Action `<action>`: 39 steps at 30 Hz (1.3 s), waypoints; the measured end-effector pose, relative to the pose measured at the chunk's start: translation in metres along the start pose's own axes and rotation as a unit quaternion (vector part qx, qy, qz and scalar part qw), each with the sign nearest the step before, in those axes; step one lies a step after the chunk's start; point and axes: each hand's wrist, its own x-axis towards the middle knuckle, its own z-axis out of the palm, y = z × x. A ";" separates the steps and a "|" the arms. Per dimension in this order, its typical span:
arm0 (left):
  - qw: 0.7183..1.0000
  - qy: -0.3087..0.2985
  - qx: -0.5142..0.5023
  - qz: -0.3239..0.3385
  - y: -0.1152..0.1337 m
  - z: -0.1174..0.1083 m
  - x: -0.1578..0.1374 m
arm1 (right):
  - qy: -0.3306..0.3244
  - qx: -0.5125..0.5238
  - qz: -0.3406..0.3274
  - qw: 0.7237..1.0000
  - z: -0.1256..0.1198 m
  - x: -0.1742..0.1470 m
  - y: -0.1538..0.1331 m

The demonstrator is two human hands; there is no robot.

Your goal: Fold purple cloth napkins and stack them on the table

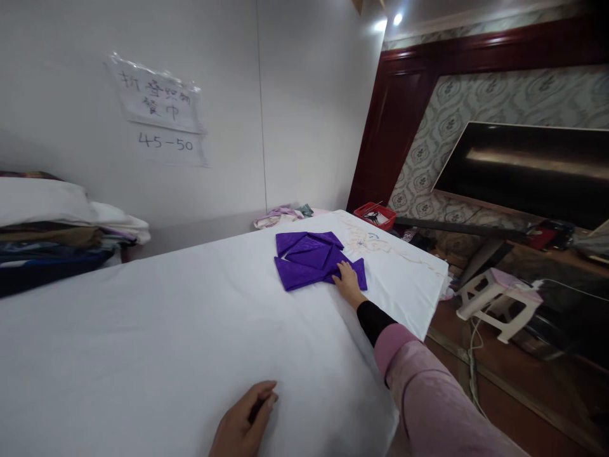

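A sideways drag by the right hand [349,279], its fingers loosely spread on the folded purple cloth [307,255], could skew its layers, while the left hand [242,424] hangs half-curled, empty.

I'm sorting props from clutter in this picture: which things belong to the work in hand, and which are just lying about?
In the work:
Folded purple cloth, under the right hand
White-covered table, beneath the cloth; the left hand is apart from the cloth

Lying about:
Fabric stack at far left
Bunched cloths beyond the purple one
Red basket
Stool
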 end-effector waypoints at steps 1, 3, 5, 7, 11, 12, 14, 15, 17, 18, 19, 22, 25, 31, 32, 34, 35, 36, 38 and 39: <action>1.000 0.000 0.001 0.002 0.000 0.000 0.000 | 0.004 -0.004 0.003 1.000 -0.004 -0.001 0.004; 1.000 0.002 0.003 0.006 -0.001 0.000 0.000 | 0.013 -0.013 0.018 1.000 -0.011 -0.002 0.016; 1.000 0.002 0.005 0.010 -0.001 0.000 0.000 | 0.020 -0.023 0.044 0.999 -0.018 -0.001 0.029; 1.000 0.002 0.010 0.009 -0.001 0.000 0.000 | 0.020 -0.031 0.069 0.997 -0.023 0.002 0.041; 1.000 -0.001 0.017 0.008 -0.002 0.000 0.000 | -0.001 -0.037 0.086 0.996 -0.020 0.005 0.052; 1.000 -0.002 0.018 0.010 -0.002 0.000 0.000 | -0.006 -0.037 0.085 0.996 -0.018 0.005 0.053; 1.000 -0.001 0.019 0.011 -0.003 0.000 0.001 | -0.012 -0.039 0.081 0.996 -0.014 0.004 0.052; 1.000 0.000 0.019 0.010 -0.003 0.000 0.001 | -0.013 -0.041 0.080 0.996 -0.013 0.003 0.051; 1.000 0.004 0.016 0.008 -0.004 0.000 0.002 | -0.012 -0.044 0.079 0.996 -0.013 0.001 0.050; 1.000 0.005 0.013 0.007 -0.003 0.000 0.002 | -0.011 -0.047 0.079 0.996 -0.014 0.000 0.049; 1.000 0.006 0.010 0.007 -0.003 0.000 0.002 | -0.009 -0.050 0.079 0.996 -0.016 -0.001 0.048; 1.000 0.007 -0.001 0.005 0.000 0.000 0.001 | 0.000 -0.063 0.065 0.996 -0.022 -0.007 0.039; 1.000 0.009 -0.011 0.008 0.001 0.001 0.001 | -0.005 -0.087 -0.018 0.996 -0.023 -0.015 0.021; 1.000 0.011 -0.010 0.013 -0.002 0.001 0.001 | -0.070 -0.095 -0.102 0.988 -0.009 -0.024 -0.013; 1.000 0.008 -0.012 0.013 -0.002 0.001 0.001 | -0.071 -0.094 -0.101 0.988 -0.008 -0.023 -0.015; 1.000 0.001 -0.021 0.013 -0.003 0.002 0.002 | -0.072 -0.093 -0.100 0.988 -0.007 -0.023 -0.016; 1.000 0.000 -0.026 0.013 -0.003 0.002 0.001 | -0.072 -0.093 -0.100 0.988 -0.007 -0.023 -0.016; 0.999 0.000 -0.031 0.011 -0.003 0.002 0.001 | -0.072 -0.092 -0.100 0.988 -0.008 -0.023 -0.016; 0.999 0.001 -0.039 0.006 -0.002 0.003 0.000 | -0.066 -0.089 -0.101 0.989 -0.010 -0.027 -0.019; 0.999 0.000 -0.041 0.004 0.000 0.004 0.000 | -0.061 -0.085 -0.105 0.989 -0.011 -0.030 -0.022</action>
